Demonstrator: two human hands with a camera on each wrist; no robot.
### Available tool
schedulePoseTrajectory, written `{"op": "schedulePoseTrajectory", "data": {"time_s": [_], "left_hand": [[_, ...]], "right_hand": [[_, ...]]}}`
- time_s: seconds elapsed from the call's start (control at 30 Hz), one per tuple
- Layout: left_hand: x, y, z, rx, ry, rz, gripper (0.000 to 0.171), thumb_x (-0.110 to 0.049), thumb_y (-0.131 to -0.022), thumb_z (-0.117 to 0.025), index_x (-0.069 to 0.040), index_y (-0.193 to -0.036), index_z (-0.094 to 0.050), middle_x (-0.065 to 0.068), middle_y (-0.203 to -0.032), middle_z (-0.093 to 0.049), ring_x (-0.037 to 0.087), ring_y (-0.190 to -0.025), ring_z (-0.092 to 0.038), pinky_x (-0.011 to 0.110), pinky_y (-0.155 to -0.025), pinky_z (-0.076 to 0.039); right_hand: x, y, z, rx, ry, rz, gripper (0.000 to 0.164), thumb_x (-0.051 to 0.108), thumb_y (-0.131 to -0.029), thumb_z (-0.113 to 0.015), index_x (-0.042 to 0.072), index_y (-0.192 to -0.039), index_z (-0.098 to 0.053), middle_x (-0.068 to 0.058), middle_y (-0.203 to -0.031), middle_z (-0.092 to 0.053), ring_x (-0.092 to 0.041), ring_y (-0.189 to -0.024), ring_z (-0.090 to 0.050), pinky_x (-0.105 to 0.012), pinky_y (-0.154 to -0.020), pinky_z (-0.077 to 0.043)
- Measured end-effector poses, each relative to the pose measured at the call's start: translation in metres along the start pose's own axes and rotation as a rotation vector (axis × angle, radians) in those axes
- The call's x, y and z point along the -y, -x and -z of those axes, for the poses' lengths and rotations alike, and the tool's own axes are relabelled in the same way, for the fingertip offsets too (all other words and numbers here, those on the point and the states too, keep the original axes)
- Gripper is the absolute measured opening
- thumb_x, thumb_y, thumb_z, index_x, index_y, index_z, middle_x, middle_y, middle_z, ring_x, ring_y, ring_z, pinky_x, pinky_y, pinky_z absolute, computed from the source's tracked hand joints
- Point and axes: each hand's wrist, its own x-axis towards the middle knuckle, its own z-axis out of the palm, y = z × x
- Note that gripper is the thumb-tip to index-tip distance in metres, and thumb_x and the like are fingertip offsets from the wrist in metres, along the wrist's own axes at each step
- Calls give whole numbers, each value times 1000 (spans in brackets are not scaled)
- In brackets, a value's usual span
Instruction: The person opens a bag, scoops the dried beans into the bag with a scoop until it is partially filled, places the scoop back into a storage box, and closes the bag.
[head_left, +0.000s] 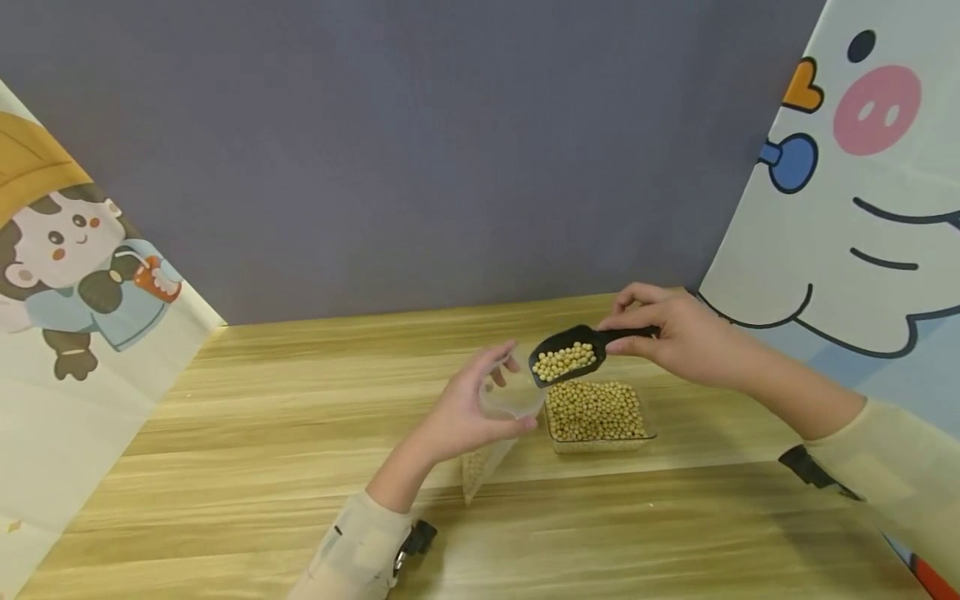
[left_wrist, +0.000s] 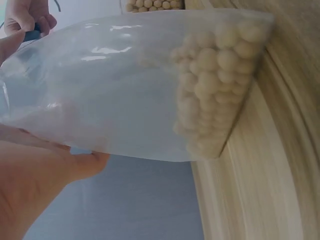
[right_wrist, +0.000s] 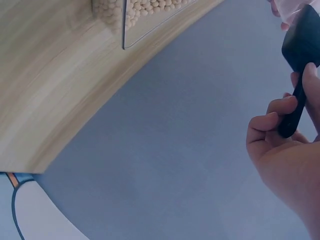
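Note:
My left hand [head_left: 468,408] holds a clear plastic bag [left_wrist: 135,85] by its mouth, fingers and thumb spread around the opening. Soybeans [left_wrist: 215,85] fill the bag's lower end, which stands on the wood table. My right hand [head_left: 675,333] grips the handle of a black scoop [head_left: 600,340], thumb below and fingers above. Soybeans [head_left: 564,362] lie in the scoop, whose front lip is right at the bag's mouth. Below the scoop sits a clear rectangular box [head_left: 600,447] filled with soybeans [head_left: 600,410]. In the right wrist view the scoop's dark underside [right_wrist: 302,42] shows.
The wood-grain table [head_left: 262,433] meets a grey wall [head_left: 450,167] at the back. Side panels carry cartoon prints: a child [head_left: 82,242] on the left, a pig-nosed figure [head_left: 877,108] on the right. Dark straps or devices [head_left: 813,468] sit at both wrists.

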Motion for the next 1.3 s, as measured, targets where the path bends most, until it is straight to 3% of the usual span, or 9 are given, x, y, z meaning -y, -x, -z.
{"op": "schedulePoseTrajectory", "data": {"time_s": [0.2,0.37,0.57,0.77,0.97,1.13,1.3], "left_hand": [[3,0,0,45,-47,-7,104,-29,-81,-92,-10,-166,-34,10,-145,-56,27,-122,-53,41,-98,-52],[2,-1,-3,36,-54,-15,105,-28,-80,-93,-10,-166,-34,5,-142,-58,23,-121,-53,42,-100,-51],[2,-1,-5,26,-44,-37,106,-28,-78,-93,-12,-166,-35,8,-143,-57,24,-123,-52,43,-102,-51],[3,1,-7,19,-34,-36,109,-28,-77,-94,-16,-166,-34,6,-145,-54,24,-125,-50,46,-105,-50],[5,1,-8,23,-22,-43,108,-29,-79,-93,-19,-167,-33,6,-146,-53,33,-126,-52,45,-104,-49],[5,1,-8,22,-22,-41,107,-28,-78,-93,-17,-167,-33,6,-146,-53,34,-128,-53,46,-103,-49],[5,2,-8,4,-39,-51,107,-28,-78,-94,-19,-166,-34,7,-146,-54,30,-125,-54,43,-99,-51]], "right_hand": [[4,-1,1,33,43,21,26,15,-92,-81,13,-118,-82,1,-113,-63,2,-74,-49,-22,-59,-45],[5,1,0,60,70,-6,26,18,-92,-81,16,-118,-82,2,-115,-63,1,-77,-50,-23,-61,-45],[8,1,2,55,114,8,26,17,-92,-82,16,-118,-82,2,-114,-62,0,-75,-49,-23,-61,-46],[18,-1,3,11,262,92,24,20,-91,-84,17,-115,-83,3,-111,-61,0,-72,-52,-22,-59,-46],[25,-2,2,-57,364,215,23,21,-88,-87,15,-110,-83,2,-109,-62,-3,-70,-56,-24,-57,-47],[26,-1,3,-68,351,225,23,19,-87,-87,16,-110,-84,2,-109,-62,-3,-71,-56,-24,-57,-47],[15,8,7,-76,211,104,27,13,-88,-86,16,-115,-83,4,-111,-61,0,-75,-52,-20,-59,-47]]}}
